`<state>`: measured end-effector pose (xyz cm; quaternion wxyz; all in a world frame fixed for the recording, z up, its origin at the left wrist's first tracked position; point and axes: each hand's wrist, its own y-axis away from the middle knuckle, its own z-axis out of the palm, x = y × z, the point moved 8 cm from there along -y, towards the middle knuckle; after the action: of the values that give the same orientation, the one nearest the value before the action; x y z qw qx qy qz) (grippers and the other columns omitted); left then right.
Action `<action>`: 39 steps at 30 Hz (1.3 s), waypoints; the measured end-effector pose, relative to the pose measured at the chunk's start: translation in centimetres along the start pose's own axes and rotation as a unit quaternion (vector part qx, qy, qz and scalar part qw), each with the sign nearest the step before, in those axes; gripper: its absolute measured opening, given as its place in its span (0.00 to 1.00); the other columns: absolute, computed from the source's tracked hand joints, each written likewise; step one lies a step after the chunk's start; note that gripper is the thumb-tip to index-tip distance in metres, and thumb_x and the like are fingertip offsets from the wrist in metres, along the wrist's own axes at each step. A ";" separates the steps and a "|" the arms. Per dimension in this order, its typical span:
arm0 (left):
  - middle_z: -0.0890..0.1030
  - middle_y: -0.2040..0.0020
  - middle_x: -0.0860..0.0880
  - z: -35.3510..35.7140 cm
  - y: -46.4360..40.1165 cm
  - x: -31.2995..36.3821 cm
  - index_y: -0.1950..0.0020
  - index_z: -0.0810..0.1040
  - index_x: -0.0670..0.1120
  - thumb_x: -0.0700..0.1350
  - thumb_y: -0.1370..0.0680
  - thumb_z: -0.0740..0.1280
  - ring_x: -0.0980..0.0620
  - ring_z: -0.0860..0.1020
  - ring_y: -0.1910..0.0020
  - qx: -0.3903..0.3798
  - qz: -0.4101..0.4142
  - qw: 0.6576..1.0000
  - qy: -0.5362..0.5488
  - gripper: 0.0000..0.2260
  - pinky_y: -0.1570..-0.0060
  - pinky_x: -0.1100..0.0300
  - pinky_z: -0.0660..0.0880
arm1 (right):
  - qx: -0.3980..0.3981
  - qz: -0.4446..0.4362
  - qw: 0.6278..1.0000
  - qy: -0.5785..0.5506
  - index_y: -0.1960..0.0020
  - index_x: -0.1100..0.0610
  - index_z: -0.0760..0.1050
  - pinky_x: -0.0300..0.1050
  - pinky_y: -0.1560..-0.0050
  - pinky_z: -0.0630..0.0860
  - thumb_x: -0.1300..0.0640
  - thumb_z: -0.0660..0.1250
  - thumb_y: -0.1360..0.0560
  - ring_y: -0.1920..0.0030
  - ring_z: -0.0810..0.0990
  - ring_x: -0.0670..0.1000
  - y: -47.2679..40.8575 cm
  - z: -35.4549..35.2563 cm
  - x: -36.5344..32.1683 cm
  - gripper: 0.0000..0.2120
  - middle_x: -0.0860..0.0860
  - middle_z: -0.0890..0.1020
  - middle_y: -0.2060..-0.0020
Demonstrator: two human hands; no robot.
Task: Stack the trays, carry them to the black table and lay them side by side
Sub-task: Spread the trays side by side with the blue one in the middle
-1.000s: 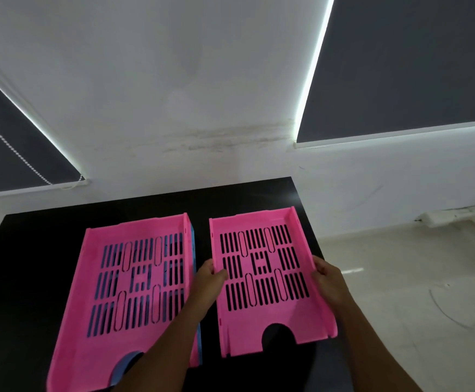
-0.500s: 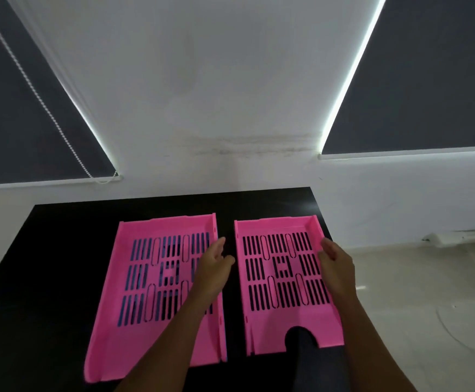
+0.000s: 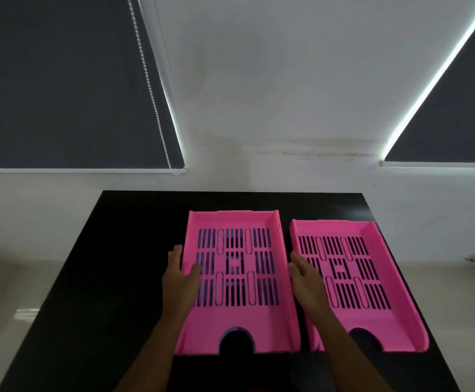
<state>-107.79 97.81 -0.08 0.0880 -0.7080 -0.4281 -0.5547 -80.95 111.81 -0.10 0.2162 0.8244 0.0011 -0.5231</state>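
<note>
Two pink slotted trays lie side by side on the black table [image 3: 112, 267]. The left pink tray [image 3: 232, 219] sits on a blue tray [image 3: 233, 330], which shows only through the slots and at the front notch. The right pink tray [image 3: 372, 323] lies alone, a narrow gap away. My left hand [image 3: 179, 278] rests against the left tray's left wall, fingers straight along the outside and thumb over the rim. My right hand [image 3: 305, 278] hovers flat over the gap and the right tray's left wall, fingers extended.
A white wall with two dark roller blinds [image 3: 61, 80] rises behind the table. Pale floor [image 3: 456, 306] shows on both sides of the table. The right tray reaches close to the table's right edge.
Both hands have let go of the right tray and moved left. My left hand went from the gap to the stack's left wall; my right hand went from the right tray's right side to the gap.
</note>
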 end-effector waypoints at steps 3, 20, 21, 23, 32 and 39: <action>0.82 0.39 0.43 -0.6 -0.3 -2.2 0.25 0.67 0.52 0.47 0.22 0.65 0.47 0.85 0.54 -0.065 -0.045 0.996 0.035 0.24 0.55 0.47 0.83 | -0.013 0.020 1.000 -0.002 0.28 0.57 0.71 0.48 0.44 0.78 0.58 0.56 0.16 0.42 0.80 0.53 1.0 1.3 0.6 0.18 0.57 0.79 0.36; 0.87 0.50 0.45 -14.3 -4.3 -1.5 0.40 0.81 0.50 0.42 0.19 0.63 0.48 0.86 0.56 -0.099 0.027 0.974 0.201 0.11 0.54 0.49 0.80 | -0.068 -0.056 0.992 -0.090 0.38 0.44 0.80 0.57 0.40 0.79 0.56 0.63 0.19 0.44 0.85 0.50 4.0 14.2 -7.2 0.13 0.46 0.86 0.45; 0.87 0.50 0.45 -16.2 -4.7 -2.2 0.41 0.82 0.51 0.42 0.19 0.63 0.48 0.86 0.56 -0.087 0.026 0.976 0.197 0.11 0.54 0.48 0.80 | -0.086 -0.060 0.990 -0.090 0.41 0.42 0.80 0.54 0.41 0.80 0.57 0.63 0.19 0.45 0.85 0.47 4.4 16.1 -7.6 0.14 0.44 0.87 0.47; 0.86 0.48 0.43 -19.5 -5.5 -3.7 0.41 0.82 0.48 0.43 0.19 0.64 0.43 0.85 0.52 -0.059 0.017 0.979 0.196 0.10 0.47 0.43 0.79 | -0.119 -0.068 0.987 -0.080 0.43 0.38 0.80 0.51 0.42 0.80 0.58 0.63 0.19 0.46 0.85 0.46 4.8 19.6 -8.4 0.15 0.43 0.87 0.47; 0.86 0.49 0.42 -26.5 -7.0 -10.3 0.40 0.81 0.43 0.43 0.20 0.64 0.39 0.84 0.50 0.019 -0.006 0.985 0.173 0.12 0.43 0.38 0.78 | -0.215 -0.054 0.975 -0.031 0.31 0.47 0.73 0.50 0.40 0.80 0.63 0.64 0.21 0.43 0.84 0.45 5.2 29.1 -8.0 0.22 0.47 0.84 0.41; 0.87 0.59 0.48 -25.5 -7.6 -12.5 0.47 0.82 0.45 0.35 0.21 0.59 0.50 0.86 0.62 0.002 -0.018 0.992 0.125 0.13 0.58 0.50 0.80 | -0.224 -0.003 0.975 -0.004 0.34 0.48 0.74 0.46 0.50 0.83 0.68 0.63 0.25 0.50 0.86 0.46 4.7 30.2 -5.8 0.24 0.49 0.85 0.46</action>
<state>-131.52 80.85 -4.13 0.1324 -0.6252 -0.4279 -0.6392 -108.48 98.03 -4.29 0.3939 0.7530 0.1204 -0.5131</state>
